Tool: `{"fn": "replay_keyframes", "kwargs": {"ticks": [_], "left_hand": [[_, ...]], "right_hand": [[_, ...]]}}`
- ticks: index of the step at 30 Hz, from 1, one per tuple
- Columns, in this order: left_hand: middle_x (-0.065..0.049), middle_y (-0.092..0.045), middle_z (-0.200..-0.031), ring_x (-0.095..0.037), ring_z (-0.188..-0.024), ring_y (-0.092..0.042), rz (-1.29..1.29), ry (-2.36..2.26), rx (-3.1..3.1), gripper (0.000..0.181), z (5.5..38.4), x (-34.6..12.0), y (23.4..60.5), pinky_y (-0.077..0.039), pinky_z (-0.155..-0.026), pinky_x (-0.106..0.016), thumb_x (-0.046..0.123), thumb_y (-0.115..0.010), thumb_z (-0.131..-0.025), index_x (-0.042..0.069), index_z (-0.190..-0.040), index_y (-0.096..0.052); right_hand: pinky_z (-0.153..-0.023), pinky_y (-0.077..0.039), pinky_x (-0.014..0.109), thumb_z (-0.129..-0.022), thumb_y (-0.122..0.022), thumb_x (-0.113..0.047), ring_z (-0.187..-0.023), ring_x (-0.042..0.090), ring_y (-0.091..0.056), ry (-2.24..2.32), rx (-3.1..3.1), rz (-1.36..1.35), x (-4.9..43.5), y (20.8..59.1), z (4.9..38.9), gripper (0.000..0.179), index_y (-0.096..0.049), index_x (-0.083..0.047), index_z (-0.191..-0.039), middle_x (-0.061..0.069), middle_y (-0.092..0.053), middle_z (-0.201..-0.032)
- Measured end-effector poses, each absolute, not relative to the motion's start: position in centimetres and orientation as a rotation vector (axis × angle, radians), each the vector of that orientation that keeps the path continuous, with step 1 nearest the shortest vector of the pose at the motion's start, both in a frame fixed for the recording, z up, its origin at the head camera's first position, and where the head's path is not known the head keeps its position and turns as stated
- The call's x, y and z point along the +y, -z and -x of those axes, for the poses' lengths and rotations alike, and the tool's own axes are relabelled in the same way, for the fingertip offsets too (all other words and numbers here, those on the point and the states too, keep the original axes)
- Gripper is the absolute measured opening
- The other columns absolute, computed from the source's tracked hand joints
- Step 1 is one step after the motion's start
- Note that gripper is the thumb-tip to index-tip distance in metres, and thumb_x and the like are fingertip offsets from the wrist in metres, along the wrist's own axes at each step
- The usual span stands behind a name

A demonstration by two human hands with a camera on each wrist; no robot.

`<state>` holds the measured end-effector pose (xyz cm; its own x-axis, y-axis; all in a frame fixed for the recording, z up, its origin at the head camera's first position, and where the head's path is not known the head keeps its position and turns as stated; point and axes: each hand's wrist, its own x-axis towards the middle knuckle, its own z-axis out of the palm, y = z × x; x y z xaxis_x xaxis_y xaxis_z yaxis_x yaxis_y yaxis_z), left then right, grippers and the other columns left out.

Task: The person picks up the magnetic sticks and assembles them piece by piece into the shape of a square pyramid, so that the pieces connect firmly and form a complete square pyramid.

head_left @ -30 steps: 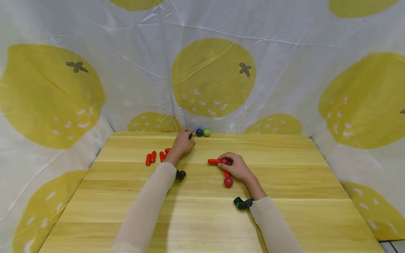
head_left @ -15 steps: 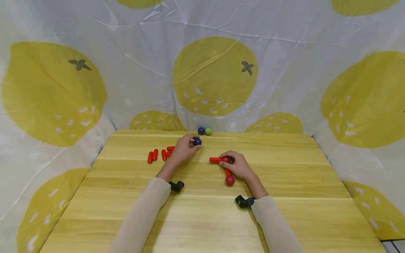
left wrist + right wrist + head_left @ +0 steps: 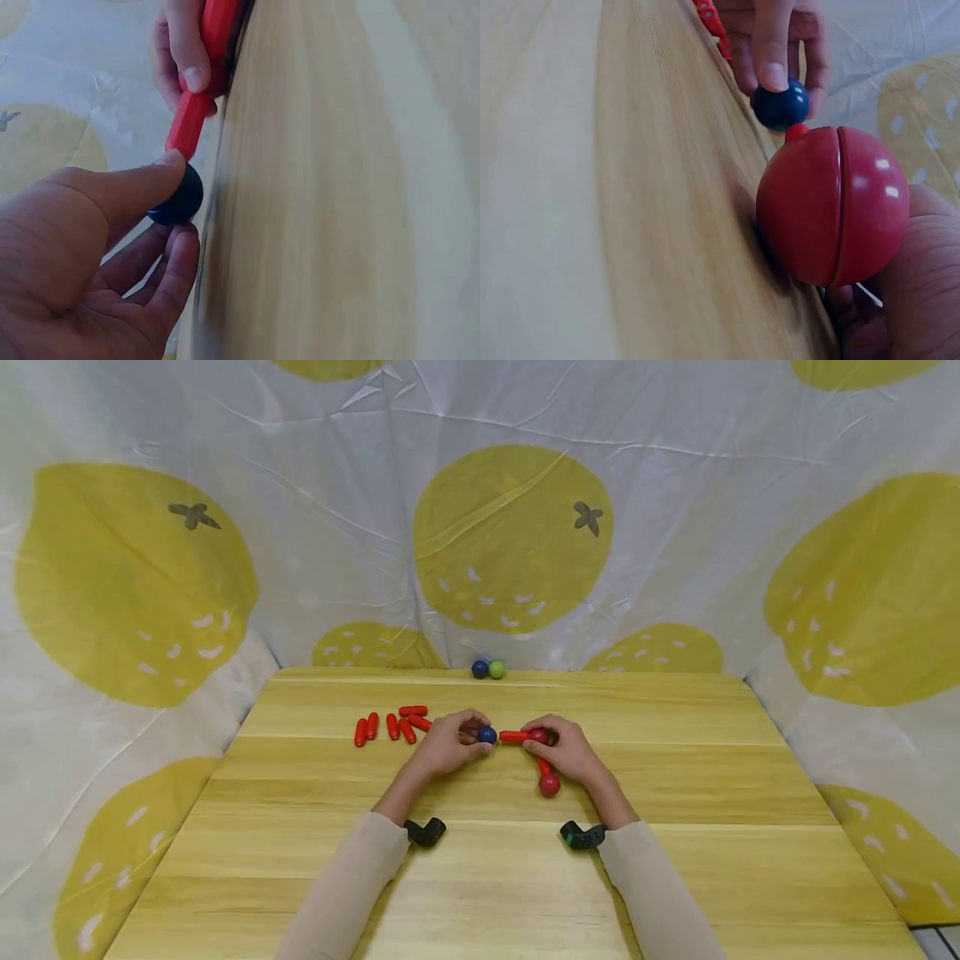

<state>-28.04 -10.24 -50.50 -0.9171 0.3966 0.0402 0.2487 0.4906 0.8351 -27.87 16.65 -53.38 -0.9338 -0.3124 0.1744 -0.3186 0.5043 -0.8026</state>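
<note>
My left hand [image 3: 448,745] pinches a dark blue ball [image 3: 487,736] between thumb and fingers, right at the free end of a red rod [image 3: 513,737]. My right hand [image 3: 567,752] grips the red ball [image 3: 538,737] at the other end of that rod. From this held ball a second red rod [image 3: 543,766] runs toward the near side, ending in another red ball [image 3: 549,785]. In the right wrist view that near red ball [image 3: 832,206] looms large with a groove round it. The left wrist view shows the thumb on the blue ball [image 3: 180,199] beside the rod tip [image 3: 184,135].
Several loose red rods [image 3: 392,727] lie on the wooden table [image 3: 495,877] left of my left hand. A blue ball [image 3: 480,669] and a green ball [image 3: 497,669] sit together at the back edge, before a lemon-print curtain [image 3: 675,552].
My left hand has brought the blue ball from the back edge toward the near right, up to the rod's end. My right hand stays in place, holding the red ball.
</note>
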Motion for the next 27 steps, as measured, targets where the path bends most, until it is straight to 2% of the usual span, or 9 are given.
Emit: {"fn": "replay_keyframes", "kwargs": {"ticks": [4,11,15,22,27], "left_hand": [[-0.005,-0.073,-0.113,-0.02,-0.106,-0.07,-0.572,-1.413,2.57,0.032,27.86,-9.81,50.91,-0.058,-0.099,-0.039,0.015,-0.083,-0.088,0.013,-0.117,-0.069],[-0.004,-0.073,-0.111,-0.019,-0.104,-0.07,-0.559,-1.42,2.585,0.032,27.92,-9.51,51.24,-0.058,-0.098,-0.038,0.017,-0.085,-0.087,0.015,-0.115,-0.07],[-0.004,-0.073,-0.112,-0.019,-0.105,-0.07,-0.551,-1.42,2.583,0.032,27.97,-9.52,51.29,-0.058,-0.098,-0.038,0.018,-0.084,-0.087,0.015,-0.116,-0.07],[-0.006,-0.074,-0.115,-0.02,-0.107,-0.07,-0.553,-1.436,2.591,0.035,28.03,-9.65,51.45,-0.059,-0.097,-0.036,0.017,-0.081,-0.091,0.012,-0.123,-0.07],[-0.008,-0.072,-0.122,-0.022,-0.111,-0.07,-0.554,-1.427,2.583,0.042,28.01,-9.71,51.26,-0.058,-0.099,-0.036,0.017,-0.08,-0.092,0.008,-0.131,-0.067]], "right_hand": [[-0.073,-0.049,0.025,-0.094,-0.078,-0.023,-0.083,0.017,-0.058,-1.452,-2.725,-0.574,16.61,53.41,27.67,0.023,-0.077,-0.017,-0.116,0.004,-0.072,-0.111],[-0.081,-0.049,0.028,-0.096,-0.075,-0.031,-0.093,0.018,-0.06,-1.416,-2.695,-0.514,16.22,53.54,27.57,0.021,-0.077,-0.017,-0.112,0.004,-0.073,-0.112],[-0.086,-0.05,0.032,-0.097,-0.075,-0.029,-0.099,0.02,-0.062,-1.422,-2.688,-0.487,15.89,53.38,27.52,0.02,-0.078,-0.015,-0.111,0.006,-0.072,-0.112],[-0.101,-0.051,0.045,-0.095,-0.076,-0.033,-0.116,0.026,-0.062,-1.377,-2.759,-0.602,15.76,53.15,27.96,0.034,-0.074,-0.017,-0.124,0.004,-0.071,-0.124],[-0.101,-0.05,0.047,-0.095,-0.075,-0.032,-0.116,0.027,-0.062,-1.352,-2.784,-0.661,15.91,52.88,28.13,0.032,-0.075,-0.017,-0.124,0.004,-0.072,-0.123]]}}
